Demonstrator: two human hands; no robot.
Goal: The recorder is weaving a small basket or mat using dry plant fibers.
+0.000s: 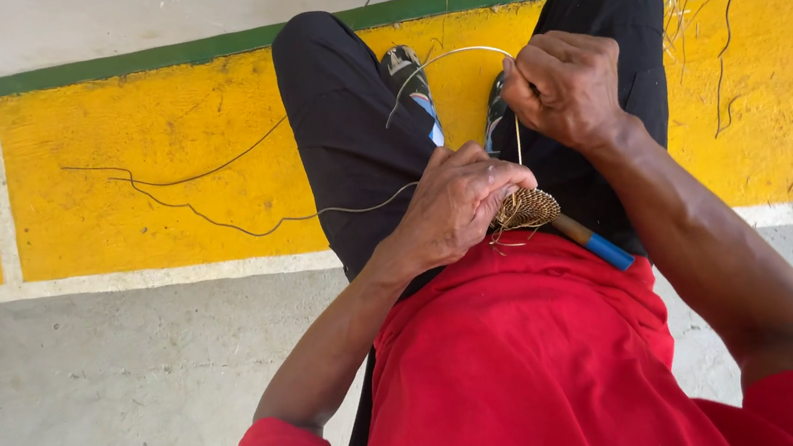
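Left hand [460, 203] clamps the coiled woven disc [526, 207]; above the disc, right hand [563, 86] pinches a taut strand [519, 142] — over-pulling risks snapping it or distorting the coil.

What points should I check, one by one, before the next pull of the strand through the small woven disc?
1. Left hand grips the woven disc: ok.
2. Right hand pinches the thin strand: ok.
3. Strand between hand and disc is straight: ok.
4. Loose strand tail on the yellow floor is free of knots: cannot tell.
5. Blue-tipped tool sits steady under the disc: cannot tell.
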